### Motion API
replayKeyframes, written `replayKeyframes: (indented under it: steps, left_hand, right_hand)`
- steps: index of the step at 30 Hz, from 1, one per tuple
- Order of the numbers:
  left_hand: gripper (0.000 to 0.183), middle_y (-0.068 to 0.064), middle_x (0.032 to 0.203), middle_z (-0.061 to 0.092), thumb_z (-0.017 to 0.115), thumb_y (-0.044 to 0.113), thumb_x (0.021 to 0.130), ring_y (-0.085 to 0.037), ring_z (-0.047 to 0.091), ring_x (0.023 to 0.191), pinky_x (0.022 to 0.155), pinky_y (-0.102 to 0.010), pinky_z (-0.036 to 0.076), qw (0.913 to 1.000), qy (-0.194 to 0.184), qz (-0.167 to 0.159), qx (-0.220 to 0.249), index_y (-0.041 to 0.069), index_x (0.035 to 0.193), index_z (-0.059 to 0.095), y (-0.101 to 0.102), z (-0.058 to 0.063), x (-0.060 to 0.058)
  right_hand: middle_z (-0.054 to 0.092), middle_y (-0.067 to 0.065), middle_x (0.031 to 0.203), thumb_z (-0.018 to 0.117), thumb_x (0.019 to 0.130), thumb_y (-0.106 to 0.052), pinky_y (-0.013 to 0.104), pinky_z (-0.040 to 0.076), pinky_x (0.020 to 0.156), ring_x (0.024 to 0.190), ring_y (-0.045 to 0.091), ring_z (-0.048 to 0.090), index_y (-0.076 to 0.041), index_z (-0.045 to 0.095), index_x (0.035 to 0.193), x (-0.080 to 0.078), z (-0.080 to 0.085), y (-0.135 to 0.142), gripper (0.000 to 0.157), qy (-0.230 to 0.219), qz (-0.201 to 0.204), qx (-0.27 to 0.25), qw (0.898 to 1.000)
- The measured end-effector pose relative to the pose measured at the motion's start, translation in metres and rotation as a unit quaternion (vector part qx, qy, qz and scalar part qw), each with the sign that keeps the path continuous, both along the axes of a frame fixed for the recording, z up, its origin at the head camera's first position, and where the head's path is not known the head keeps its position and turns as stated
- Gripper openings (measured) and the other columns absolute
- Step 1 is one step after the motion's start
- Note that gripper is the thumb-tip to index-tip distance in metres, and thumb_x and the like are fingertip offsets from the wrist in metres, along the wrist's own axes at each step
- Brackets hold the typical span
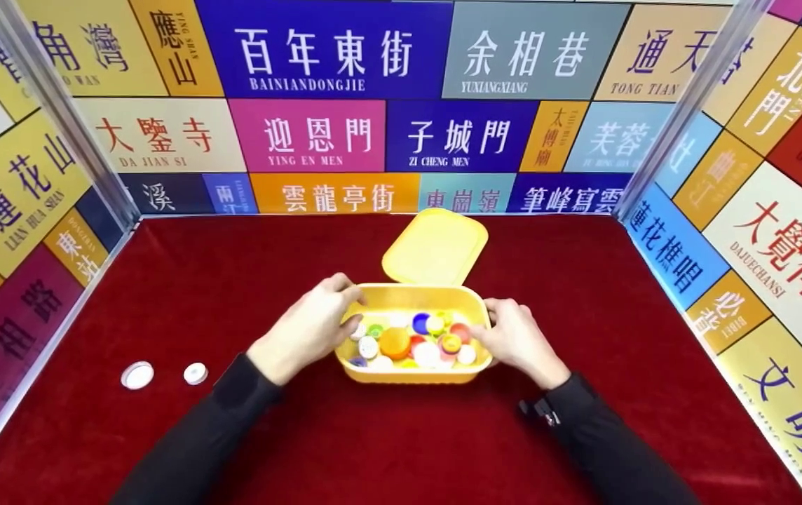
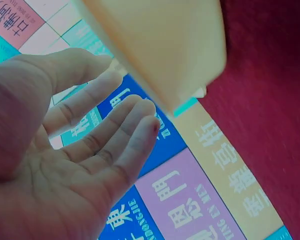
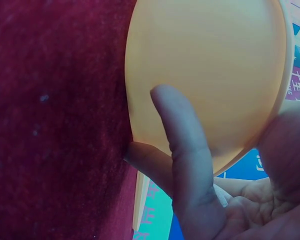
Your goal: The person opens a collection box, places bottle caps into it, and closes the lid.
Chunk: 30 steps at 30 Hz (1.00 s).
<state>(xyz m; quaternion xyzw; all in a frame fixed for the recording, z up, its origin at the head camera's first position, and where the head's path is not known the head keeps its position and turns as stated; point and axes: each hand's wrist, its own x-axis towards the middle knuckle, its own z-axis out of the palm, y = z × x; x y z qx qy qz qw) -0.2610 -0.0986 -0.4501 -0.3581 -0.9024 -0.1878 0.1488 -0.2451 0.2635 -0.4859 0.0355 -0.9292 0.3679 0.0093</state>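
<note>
A yellow plastic box (image 1: 411, 377) stands on the red cloth with several round bottle caps in it, among them an orange cap (image 1: 395, 343) and a blue cap (image 1: 421, 323). At the box's left end, my left hand (image 1: 313, 322) has its fingers loosely bent by the rim. The left wrist view shows that hand (image 2: 90, 130) with nothing in its palm, fingertips close to the box wall (image 2: 175, 45). My right hand (image 1: 520, 337) holds the right end. In the right wrist view, its fingers (image 3: 182, 130) lie against the outer wall (image 3: 205, 65), the thumb at the rim.
Behind the box lies a yellow lid (image 1: 436, 245). Off to the left on the red cloth (image 1: 408, 449) are a wide white cap (image 1: 137, 375) and a smaller white cap (image 1: 195, 373). Printed panels (image 1: 317, 137) wall in the back and both sides.
</note>
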Motion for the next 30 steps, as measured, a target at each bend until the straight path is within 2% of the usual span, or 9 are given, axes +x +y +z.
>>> replayKeyframes:
  steps: [5,11,20,30]
  left_hand:
    - [0.018,-0.015,0.113,0.074,0.086,0.006,0.100,-0.033,0.076,0.099,0.090,-0.048,0.072,0.9992,0.028,0.020,0.019,0.004,0.118,0.083,-0.023,-0.001,0.002]
    - [0.019,-0.015,0.115,0.075,0.087,0.008,0.101,-0.037,0.078,0.106,0.094,-0.052,0.072,0.9971,0.025,0.068,0.022,0.006,0.119,0.083,-0.057,-0.007,0.007]
    - [0.019,-0.017,0.118,0.076,0.084,0.010,0.103,-0.039,0.077,0.108,0.095,-0.056,0.071,0.9917,-0.023,0.125,0.020,0.006,0.121,0.084,-0.103,-0.012,0.016]
    - [0.022,-0.022,0.122,0.076,0.085,0.010,0.102,-0.044,0.076,0.106,0.096,-0.065,0.068,0.9812,-0.061,0.182,0.023,0.005,0.123,0.083,-0.159,-0.023,0.028]
  right_hand:
    - [0.088,0.016,0.113,0.085,0.102,-0.021,0.024,0.067,0.067,0.085,0.021,0.086,-0.001,0.082,0.136,0.000,0.000,0.000,0.040,0.006,0.000,0.002,1.000]
    - [0.088,0.016,0.112,0.085,0.102,-0.020,0.025,0.068,0.066,0.084,0.021,0.086,-0.002,0.082,0.136,0.002,0.000,0.000,0.039,0.008,0.000,0.000,1.000]
    - [0.087,0.014,0.109,0.087,0.102,-0.022,0.024,0.066,0.066,0.082,0.021,0.084,-0.002,0.083,0.134,0.002,-0.001,0.001,0.038,0.010,-0.004,0.006,1.000]
    - [0.087,0.012,0.105,0.086,0.101,-0.020,0.023,0.063,0.064,0.080,0.019,0.083,-0.002,0.084,0.130,0.001,0.001,-0.001,0.033,0.017,0.000,0.003,1.000]
